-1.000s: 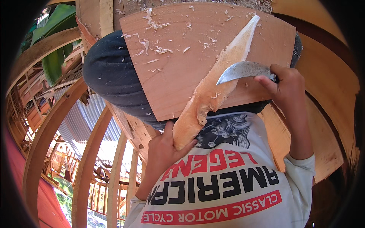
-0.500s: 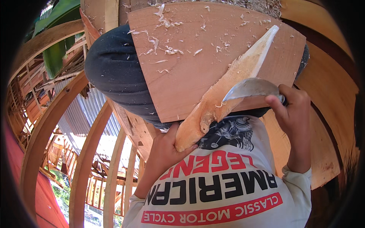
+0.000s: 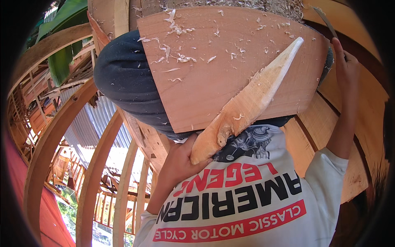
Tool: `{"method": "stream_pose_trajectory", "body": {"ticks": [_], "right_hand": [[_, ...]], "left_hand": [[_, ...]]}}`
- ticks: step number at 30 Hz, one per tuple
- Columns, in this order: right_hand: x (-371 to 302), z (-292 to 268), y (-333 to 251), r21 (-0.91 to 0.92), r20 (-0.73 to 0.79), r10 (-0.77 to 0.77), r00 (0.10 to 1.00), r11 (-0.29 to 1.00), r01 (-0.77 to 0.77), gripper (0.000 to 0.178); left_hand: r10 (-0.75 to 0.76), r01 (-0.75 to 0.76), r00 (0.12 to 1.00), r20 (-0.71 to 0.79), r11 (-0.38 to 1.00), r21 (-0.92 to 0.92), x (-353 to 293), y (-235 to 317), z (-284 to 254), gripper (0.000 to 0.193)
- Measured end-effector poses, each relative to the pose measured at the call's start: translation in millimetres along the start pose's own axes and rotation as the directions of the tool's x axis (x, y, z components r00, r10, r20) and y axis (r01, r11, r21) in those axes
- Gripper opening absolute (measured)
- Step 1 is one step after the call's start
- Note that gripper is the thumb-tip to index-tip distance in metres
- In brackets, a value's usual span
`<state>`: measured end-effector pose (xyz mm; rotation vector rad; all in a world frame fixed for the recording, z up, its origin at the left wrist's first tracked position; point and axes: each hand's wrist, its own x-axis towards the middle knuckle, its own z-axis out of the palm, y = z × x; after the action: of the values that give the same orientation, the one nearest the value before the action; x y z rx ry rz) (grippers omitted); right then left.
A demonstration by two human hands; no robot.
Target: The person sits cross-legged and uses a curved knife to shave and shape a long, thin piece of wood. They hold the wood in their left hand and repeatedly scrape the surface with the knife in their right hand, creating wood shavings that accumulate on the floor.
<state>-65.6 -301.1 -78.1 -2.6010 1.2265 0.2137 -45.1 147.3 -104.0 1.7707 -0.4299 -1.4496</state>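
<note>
My left hand is closed around the thick near end of a pointed piece of wood, pressed close to my shirt. The wood slants away to the upper right, its pale, shaved tip lying over a flat reddish-brown board across my lap. A knot and a curl of shaving show near its thick end. Out to the far right, my right hand is wrapped around the handle of a knife. The blade points up and away, apart from the wood. Most of the handle is hidden by my fingers.
Curled wood shavings lie scattered over the board, with more heaped beyond its far edge. Wide planks stretch along the right. To the left stand curved-looking wooden posts, with corrugated metal sheets below them. My bent knee supports the board.
My right hand has swung the knife off the wood, outward and up to the far right. The pointed wood has shifted slightly, while my left hand keeps its hold.
</note>
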Motion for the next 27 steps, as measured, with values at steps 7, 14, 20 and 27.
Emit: {"method": "stream_pose_trajectory", "body": {"ticks": [7,14,20,27], "right_hand": [[-123.3,8.7,-66.8,0.191,0.412,-0.342,0.844,0.939,0.287,0.057],[-97.8,18.7,-46.1,0.08,0.272,-0.143,0.952,0.989,0.126,0.06],[-58.4,24.4,-27.4,-0.042,0.055,-0.187,0.981,0.981,0.189,0.069],[-50.4,-9.8,8.6,0.076,0.042,0.127,0.991,0.989,-0.129,0.065]], "left_hand": [[-0.104,0.106,0.994,0.024,0.991,-0.085,2.7,4.1,4.2,0.053],[-0.137,0.15,0.985,0.104,0.98,-0.129,4.5,10.5,-2.7,0.052],[-0.102,0.116,0.989,0.106,0.983,-0.14,5.6,6.2,1.5,0.051],[-0.067,0.099,0.982,0.176,0.979,-0.176,4.4,-1.5,-7.7,0.052]]}}
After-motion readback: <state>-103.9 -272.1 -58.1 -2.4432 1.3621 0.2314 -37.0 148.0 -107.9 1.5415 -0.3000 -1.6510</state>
